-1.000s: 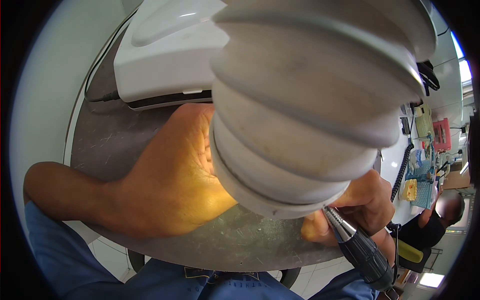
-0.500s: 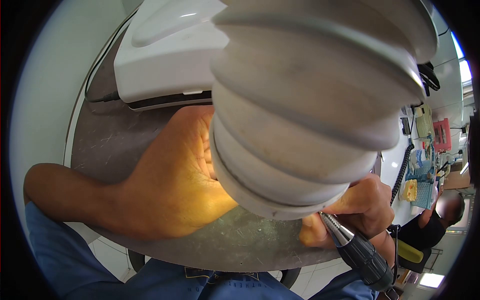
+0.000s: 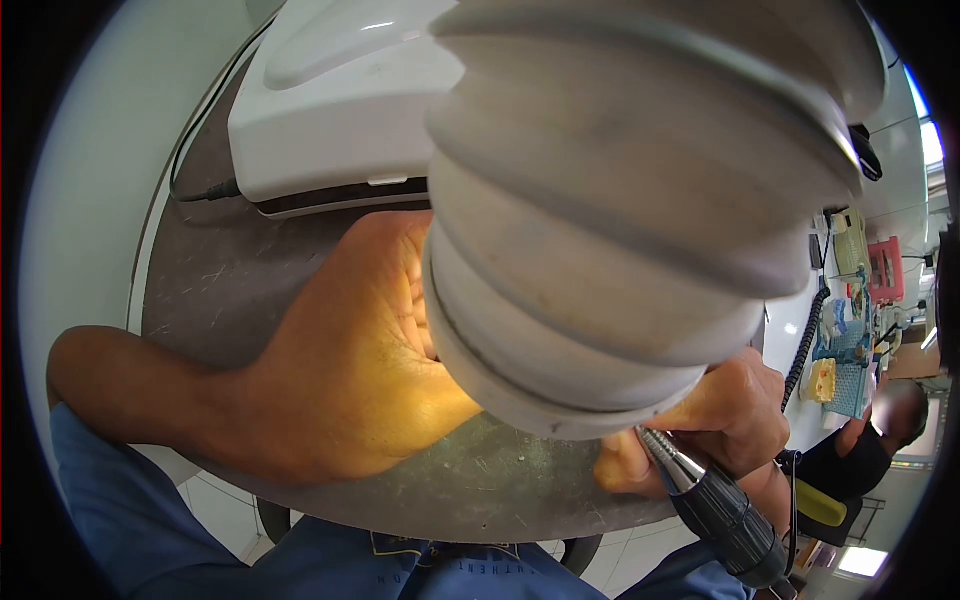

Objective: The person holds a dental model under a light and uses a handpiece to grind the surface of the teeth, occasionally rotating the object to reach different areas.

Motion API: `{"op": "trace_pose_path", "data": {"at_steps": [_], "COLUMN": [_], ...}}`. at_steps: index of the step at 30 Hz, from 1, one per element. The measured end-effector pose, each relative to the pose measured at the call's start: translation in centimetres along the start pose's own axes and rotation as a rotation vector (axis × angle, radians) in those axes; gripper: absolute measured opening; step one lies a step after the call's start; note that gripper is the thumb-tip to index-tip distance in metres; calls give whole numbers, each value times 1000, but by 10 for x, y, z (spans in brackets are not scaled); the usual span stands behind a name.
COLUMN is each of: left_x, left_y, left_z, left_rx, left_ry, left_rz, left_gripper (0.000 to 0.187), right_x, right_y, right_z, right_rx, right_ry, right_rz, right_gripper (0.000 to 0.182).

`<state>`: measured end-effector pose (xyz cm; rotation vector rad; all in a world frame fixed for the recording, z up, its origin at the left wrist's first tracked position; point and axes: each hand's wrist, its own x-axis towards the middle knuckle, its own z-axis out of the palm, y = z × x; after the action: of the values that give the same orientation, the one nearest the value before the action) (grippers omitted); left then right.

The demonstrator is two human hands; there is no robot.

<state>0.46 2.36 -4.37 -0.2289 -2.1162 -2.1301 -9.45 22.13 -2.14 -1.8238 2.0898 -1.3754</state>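
A large ribbed white lamp head (image 3: pixel 620 200) fills the upper middle and hides the space between my hands. My left hand (image 3: pixel 370 350) rests over the grey tabletop, lit yellow; its fingertips and anything in them are behind the lamp head. To the right, my right hand (image 3: pixel 725 415) is wrapped round a black and silver rotary handpiece (image 3: pixel 725 510), whose metal nose points up and left. The working tip of the tool is hidden under the lamp's rim.
A white machine (image 3: pixel 340 130) with a black cord (image 3: pixel 182 150) stands at the back left. On the right are a coiled cable (image 3: pixel 803 350), a blue basket (image 3: pixel 848 385), a pink container (image 3: pixel 885 270) and a seated person (image 3: pixel 850 460) in dark clothing.
The lamp head appears slightly further right in view. Both hands and the handpiece hold almost the same places.
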Motion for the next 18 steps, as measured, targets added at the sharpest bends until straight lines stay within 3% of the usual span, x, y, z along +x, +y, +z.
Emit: {"op": "trace_pose_path", "data": {"at_steps": [2,6,8,15,17,18], "left_x": [-1,2,2,-3,0,1], "left_y": [-4,-24,-36,-2,19,14], "left_z": [1,-2,17,9,5,3], "left_rx": [-419,-91,-488,-432,441,441], "left_ry": [6,-75,114,95,52,50], "left_rz": [-95,134,90,-181,53,54], "left_gripper": [31,30,29,28,26,26], "right_x": [1,4,1,2,3,4], "right_y": [0,0,0,1,2,2], "right_z": [0,0,-1,4,4,3], "right_rx": [-5,-8,-11,10,-3,-16], "right_ry": [7,19,-7,56,57,59], "right_rz": [-14,-36,-19,-34,-45,-59], "right_gripper": [30,30,30,30,30,30]}}
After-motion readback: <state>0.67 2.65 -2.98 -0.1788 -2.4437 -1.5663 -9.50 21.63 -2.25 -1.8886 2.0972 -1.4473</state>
